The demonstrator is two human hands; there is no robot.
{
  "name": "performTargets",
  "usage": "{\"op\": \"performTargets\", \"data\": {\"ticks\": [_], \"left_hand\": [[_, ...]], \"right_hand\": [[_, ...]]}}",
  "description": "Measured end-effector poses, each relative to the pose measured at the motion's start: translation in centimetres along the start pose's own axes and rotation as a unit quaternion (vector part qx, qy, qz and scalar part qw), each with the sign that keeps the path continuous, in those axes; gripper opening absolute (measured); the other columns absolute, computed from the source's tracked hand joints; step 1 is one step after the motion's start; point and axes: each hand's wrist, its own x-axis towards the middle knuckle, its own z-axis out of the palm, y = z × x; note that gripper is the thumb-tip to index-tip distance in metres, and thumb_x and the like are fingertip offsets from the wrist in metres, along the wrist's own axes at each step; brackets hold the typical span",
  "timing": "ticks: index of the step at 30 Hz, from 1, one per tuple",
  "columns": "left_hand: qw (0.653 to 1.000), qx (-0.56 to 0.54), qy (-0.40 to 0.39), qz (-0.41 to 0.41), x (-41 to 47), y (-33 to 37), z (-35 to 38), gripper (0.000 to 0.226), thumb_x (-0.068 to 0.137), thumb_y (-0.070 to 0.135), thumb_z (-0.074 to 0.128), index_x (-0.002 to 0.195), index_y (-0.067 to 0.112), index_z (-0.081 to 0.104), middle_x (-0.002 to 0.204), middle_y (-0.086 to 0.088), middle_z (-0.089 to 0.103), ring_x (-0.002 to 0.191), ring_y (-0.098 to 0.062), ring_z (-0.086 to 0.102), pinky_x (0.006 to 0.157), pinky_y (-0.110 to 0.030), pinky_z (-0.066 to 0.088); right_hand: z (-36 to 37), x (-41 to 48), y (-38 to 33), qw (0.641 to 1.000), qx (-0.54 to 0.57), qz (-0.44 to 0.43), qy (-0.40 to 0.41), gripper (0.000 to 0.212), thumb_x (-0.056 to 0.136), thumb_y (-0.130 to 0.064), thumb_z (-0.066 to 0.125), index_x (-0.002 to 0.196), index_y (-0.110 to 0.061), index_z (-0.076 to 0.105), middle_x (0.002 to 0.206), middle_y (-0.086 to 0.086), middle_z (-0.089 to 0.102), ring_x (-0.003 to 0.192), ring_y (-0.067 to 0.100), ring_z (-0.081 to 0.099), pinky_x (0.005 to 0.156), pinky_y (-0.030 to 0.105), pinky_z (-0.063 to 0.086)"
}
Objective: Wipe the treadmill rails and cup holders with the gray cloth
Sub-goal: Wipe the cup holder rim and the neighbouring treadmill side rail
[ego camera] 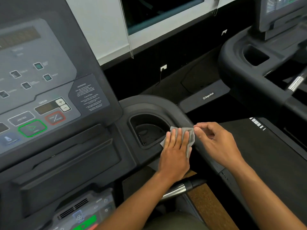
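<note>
A small gray cloth [191,136] lies on the black rim between the right cup holder [147,130] and the curved treadmill rail [167,105]. My left hand [174,151] lies flat on the cloth with fingers straight, pressing it onto the rim at the cup holder's right edge. My right hand [216,140] pinches the cloth's upper right corner between thumb and fingertips. Most of the cloth is hidden under my left hand. The cup holder is a deep black well and looks empty.
The treadmill console [41,80] with its buttons fills the left. A second treadmill's rail and cup holder [254,55] stand at the upper right. A chrome handlebar [176,190] runs below my left wrist. A black belt deck [265,155] lies to the right.
</note>
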Motion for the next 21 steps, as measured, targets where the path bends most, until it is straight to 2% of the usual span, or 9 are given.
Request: {"op": "performTargets", "data": {"ticks": [2, 6, 9, 13, 16, 19, 21], "left_hand": [[1.0, 0.012, 0.006, 0.0, -2.0, -1.6, -0.6, 0.056, 0.114, 0.037, 0.023, 0.166, 0.017, 0.023, 0.174, -0.006, 0.02, 0.164, -0.024, 0.004, 0.131, -0.05, 0.0], [0.997, 0.04, 0.022, -0.06, -6.3, -3.9, -2.2, 0.053, 0.112, 0.036, 0.031, 0.162, 0.021, 0.035, 0.17, 0.001, 0.032, 0.162, -0.018, 0.018, 0.129, -0.051, 0.006], [0.988, 0.08, 0.04, -0.125, -9.4, -4.9, -3.2, 0.053, 0.109, 0.035, 0.034, 0.159, 0.017, 0.041, 0.166, -0.004, 0.04, 0.159, -0.023, 0.029, 0.127, -0.053, 0.012], [0.974, 0.105, 0.036, -0.199, -10.0, -3.8, -3.0, 0.057, 0.105, 0.031, 0.033, 0.151, 0.003, 0.051, 0.156, -0.018, 0.053, 0.151, -0.037, 0.044, 0.124, -0.056, 0.019], [0.975, 0.058, 0.04, -0.212, -8.4, -2.1, -1.3, 0.058, 0.107, 0.031, 0.032, 0.156, 0.001, 0.039, 0.161, -0.026, 0.043, 0.154, -0.044, 0.034, 0.125, -0.055, 0.018], [0.99, 0.015, 0.033, -0.137, -5.7, -0.5, -0.1, 0.057, 0.11, 0.031, 0.029, 0.161, 0.005, 0.032, 0.168, -0.02, 0.031, 0.159, -0.04, 0.02, 0.127, -0.053, 0.014], [0.995, -0.01, 0.008, -0.094, -3.2, 0.6, 0.2, 0.059, 0.112, 0.036, 0.019, 0.162, 0.007, 0.03, 0.171, -0.015, 0.021, 0.161, -0.036, 0.012, 0.132, -0.053, 0.009]], "right_hand": [[0.5, 0.2, -0.2, 1.0, 0.002, -0.011, -0.012, 0.021, 0.099, -0.042, 0.066, 0.112, -0.029, 0.074, 0.113, -0.017, 0.07, 0.101, -0.004, 0.065, 0.081, 0.01, 0.046], [1.9, 0.4, -0.6, 0.999, 0.008, -0.03, -0.033, 0.022, 0.098, -0.043, 0.066, 0.111, -0.028, 0.075, 0.113, -0.015, 0.071, 0.101, -0.001, 0.067, 0.087, 0.019, 0.052], [2.8, 0.5, -0.8, 0.998, 0.017, -0.042, -0.05, 0.017, 0.097, -0.041, 0.068, 0.106, -0.029, 0.076, 0.111, -0.015, 0.072, 0.1, 0.0, 0.068, 0.091, 0.026, 0.056], [2.7, 0.8, -0.3, 0.997, 0.021, -0.052, -0.06, 0.017, 0.097, -0.042, 0.068, 0.105, -0.03, 0.076, 0.11, -0.016, 0.072, 0.101, 0.001, 0.068, 0.092, 0.028, 0.056], [1.4, 1.0, 0.2, 0.998, 0.019, -0.049, -0.042, 0.021, 0.096, -0.046, 0.065, 0.106, -0.031, 0.075, 0.111, -0.016, 0.071, 0.102, 0.002, 0.067, 0.091, 0.03, 0.056], [-0.7, 0.7, 1.1, 0.999, 0.012, -0.043, -0.024, 0.012, 0.097, -0.042, 0.066, 0.104, -0.035, 0.074, 0.109, -0.018, 0.071, 0.1, 0.001, 0.067, 0.087, 0.026, 0.054], [-2.1, 0.3, 2.1, 0.999, -0.005, -0.032, -0.018, 0.012, 0.098, -0.04, 0.067, 0.106, -0.035, 0.074, 0.109, -0.018, 0.07, 0.099, 0.0, 0.066, 0.084, 0.022, 0.052]]}}
